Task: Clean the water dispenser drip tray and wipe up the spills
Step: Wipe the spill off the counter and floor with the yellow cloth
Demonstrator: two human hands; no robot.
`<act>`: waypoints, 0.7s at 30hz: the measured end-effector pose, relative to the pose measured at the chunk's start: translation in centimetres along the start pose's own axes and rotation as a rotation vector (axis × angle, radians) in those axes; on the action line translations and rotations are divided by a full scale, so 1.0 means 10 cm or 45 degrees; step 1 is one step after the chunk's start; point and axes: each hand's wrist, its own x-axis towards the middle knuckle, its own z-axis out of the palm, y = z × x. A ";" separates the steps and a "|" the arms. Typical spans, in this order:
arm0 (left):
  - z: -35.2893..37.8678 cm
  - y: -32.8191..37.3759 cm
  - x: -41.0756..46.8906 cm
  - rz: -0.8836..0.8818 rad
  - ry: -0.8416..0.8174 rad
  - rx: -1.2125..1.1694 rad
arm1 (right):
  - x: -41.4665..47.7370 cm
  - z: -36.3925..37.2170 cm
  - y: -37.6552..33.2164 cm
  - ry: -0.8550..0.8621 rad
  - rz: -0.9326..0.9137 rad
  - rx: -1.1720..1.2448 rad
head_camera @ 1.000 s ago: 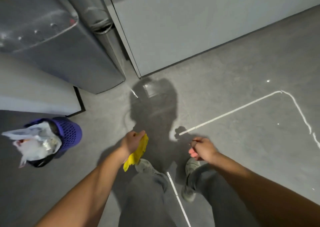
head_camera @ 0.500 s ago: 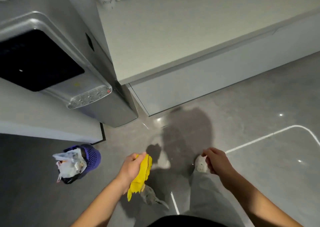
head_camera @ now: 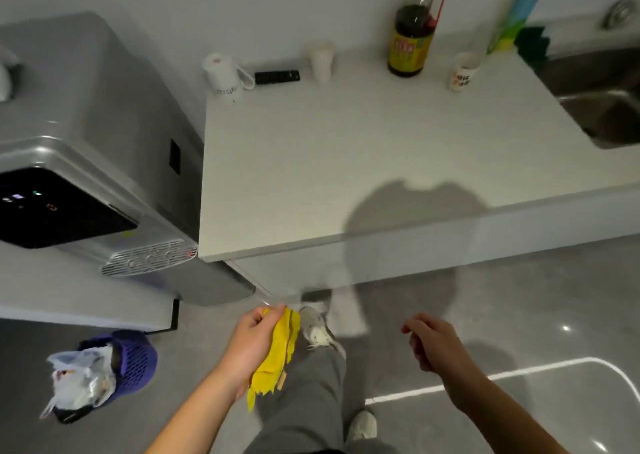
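Note:
A grey water dispenser (head_camera: 86,114) stands at the left, its black control panel (head_camera: 52,207) lit with small lights. Its slotted drip tray (head_camera: 149,258) juts out at the front, beside the counter's corner. My left hand (head_camera: 247,346) is shut on a folded yellow cloth (head_camera: 277,353), low over the floor and below and right of the tray. My right hand (head_camera: 436,346) hangs over the floor further right, fingers loosely curled with nothing in them.
A white counter (head_camera: 346,162) carries a mug (head_camera: 223,76), a black remote (head_camera: 277,76), two paper cups, a dark sauce bottle (head_camera: 412,34) and a spray can (head_camera: 516,10). A sink (head_camera: 606,114) lies at the right. A purple bin (head_camera: 128,360) with a plastic bag sits on the floor at left.
The view has risen from the floor to the counter top and dispenser. Both hands stay low in front of me, the left still gripping the yellow cloth; the right has loosened its fingers.

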 end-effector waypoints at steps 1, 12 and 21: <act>0.07 0.13 0.13 0.027 -0.003 -0.011 | 0.13 -0.03 -0.17 0.004 -0.011 0.005; 0.52 1.65 1.83 0.192 -0.014 -0.058 | 1.47 -0.34 -1.83 0.128 -0.156 -0.033; 0.70 2.29 2.64 0.239 0.217 0.542 | 2.46 -0.46 -2.52 0.273 -0.484 -0.940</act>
